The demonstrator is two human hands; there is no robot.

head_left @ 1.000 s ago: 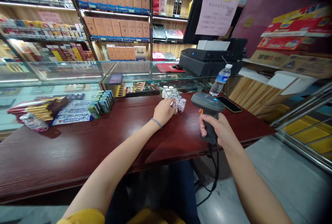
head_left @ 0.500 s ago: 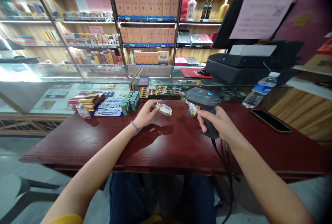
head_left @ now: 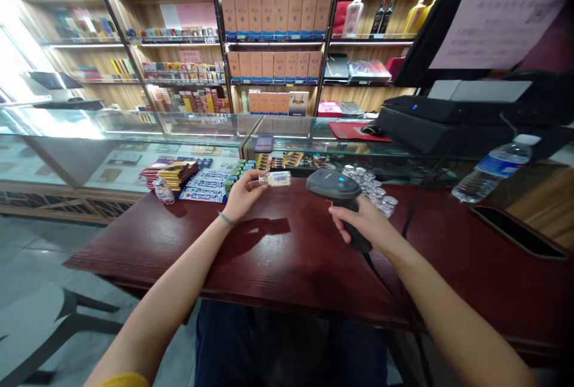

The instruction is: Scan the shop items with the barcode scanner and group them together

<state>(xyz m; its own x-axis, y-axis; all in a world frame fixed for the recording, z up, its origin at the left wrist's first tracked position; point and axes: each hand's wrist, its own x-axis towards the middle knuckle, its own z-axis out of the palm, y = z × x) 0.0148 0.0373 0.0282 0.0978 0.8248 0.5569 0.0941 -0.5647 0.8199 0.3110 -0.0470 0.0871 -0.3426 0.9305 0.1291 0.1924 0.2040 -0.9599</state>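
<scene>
My left hand (head_left: 244, 195) grips a small clear bottle (head_left: 278, 179) by its cap end, holding it sideways above the table. White contents and a barcode-like label show on its side. Wrapped round the handle of a dark barcode scanner (head_left: 334, 186) is my right hand (head_left: 370, 225); the scanner's head points left toward the bottle. Several similar small bottles (head_left: 388, 205) stand just behind my right hand, partly hidden by it and the scanner. Another small bottle (head_left: 164, 191) stands at the far left of the table.
On the red-brown table (head_left: 278, 261), red-and-gold packets (head_left: 173, 173), blue-white packs (head_left: 205, 186) and small green packs (head_left: 237, 173) lie at the left. A water bottle (head_left: 495, 167) and a phone (head_left: 518, 231) are at the right. Behind runs a glass counter (head_left: 201, 127) with a monitor (head_left: 428, 40).
My left hand has turned the small bottle so its barcode-like label shows. The scanner has shifted left relative to the table, uncovering the several bottles behind it. The view has swung left.
</scene>
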